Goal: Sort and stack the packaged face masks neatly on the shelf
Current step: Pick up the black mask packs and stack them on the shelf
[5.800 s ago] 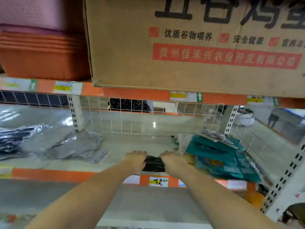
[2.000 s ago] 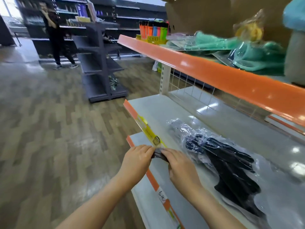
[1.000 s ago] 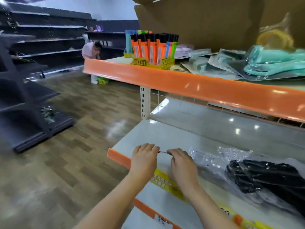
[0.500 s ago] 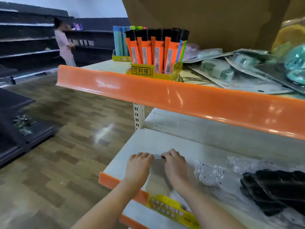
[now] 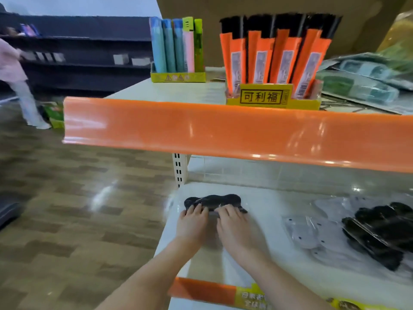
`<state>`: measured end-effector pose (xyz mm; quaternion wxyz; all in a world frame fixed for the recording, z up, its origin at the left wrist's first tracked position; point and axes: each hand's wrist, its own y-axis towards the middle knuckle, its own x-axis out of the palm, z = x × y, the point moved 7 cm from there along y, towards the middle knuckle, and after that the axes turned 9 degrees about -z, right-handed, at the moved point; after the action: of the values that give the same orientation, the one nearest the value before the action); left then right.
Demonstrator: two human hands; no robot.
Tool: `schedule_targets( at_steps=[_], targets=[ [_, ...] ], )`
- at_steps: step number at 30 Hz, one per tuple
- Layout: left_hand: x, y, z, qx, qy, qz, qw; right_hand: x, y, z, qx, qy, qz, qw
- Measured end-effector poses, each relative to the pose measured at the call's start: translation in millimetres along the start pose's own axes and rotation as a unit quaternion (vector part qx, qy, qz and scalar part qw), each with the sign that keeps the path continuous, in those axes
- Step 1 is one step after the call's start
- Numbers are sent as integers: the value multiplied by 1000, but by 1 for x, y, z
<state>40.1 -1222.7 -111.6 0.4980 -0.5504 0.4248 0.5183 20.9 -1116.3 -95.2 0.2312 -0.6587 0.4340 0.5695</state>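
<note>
Although the white lower shelf [image 5: 268, 198] extends well to the right, the black face mask pack [image 5: 212, 201] lies at its left end, long axis parallel to the front edge, directly ahead of both hands. Left hand [image 5: 192, 222] and right hand [image 5: 232, 224] are equally near; their fingers [image 5: 196, 209] lie fairly straight, pressing its near edge flat. Other black packs [image 5: 380, 229] rest well apart rightward; that gap leaves room.
</note>
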Motion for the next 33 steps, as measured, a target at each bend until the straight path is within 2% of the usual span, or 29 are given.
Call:
schedule_targets(
  at_steps=[4,6,13,24,27,30,33],
  targets=[
    [5,15,-3,32,-38,-66,997,9,10,-4,8,-10,-67,998],
    [7,23,-6,57,-29,-84,994,10,11,-2,20,-17,-76,997],
    [1,43,-20,104,-31,-72,991,1,16,-8,18,-49,-77,996],
    [8,58,-31,96,-39,-110,989,9,29,-3,59,-42,-114,991],
    [2,56,-30,87,-49,-96,990,11,31,-2,68,-33,-115,991],
    [-12,50,-19,100,-51,-38,993,14,31,-2,75,-31,-122,989],
    [-19,42,-1,113,-69,-15,991,14,30,-2,68,-27,-150,986]
  ],
)
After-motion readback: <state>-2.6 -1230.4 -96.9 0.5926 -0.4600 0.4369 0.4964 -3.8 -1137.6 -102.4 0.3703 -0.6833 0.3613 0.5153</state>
